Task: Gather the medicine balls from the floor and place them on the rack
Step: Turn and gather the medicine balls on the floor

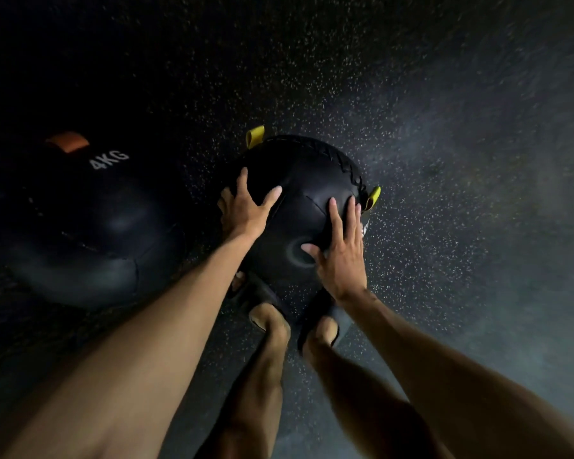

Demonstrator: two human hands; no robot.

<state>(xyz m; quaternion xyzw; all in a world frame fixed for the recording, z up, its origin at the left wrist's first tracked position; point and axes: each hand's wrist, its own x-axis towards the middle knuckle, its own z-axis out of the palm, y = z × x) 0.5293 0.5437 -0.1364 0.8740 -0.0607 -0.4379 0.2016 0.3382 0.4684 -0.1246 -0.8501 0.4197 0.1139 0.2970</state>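
A black medicine ball with yellow loops (307, 190) sits in the middle of the view, just in front of my feet. My left hand (246, 207) presses on its left side with fingers spread. On its right side my right hand (340, 246) lies flat, thumb on the near face. Both hands grip the ball between them. A second, larger black medicine ball marked 4KG with an orange loop (90, 226) lies on the floor to the left. No rack is in view.
The floor (444, 160) is dark rubber with pale speckles, dimly lit. My two feet in dark sandals (299, 313) stand right behind the held ball.
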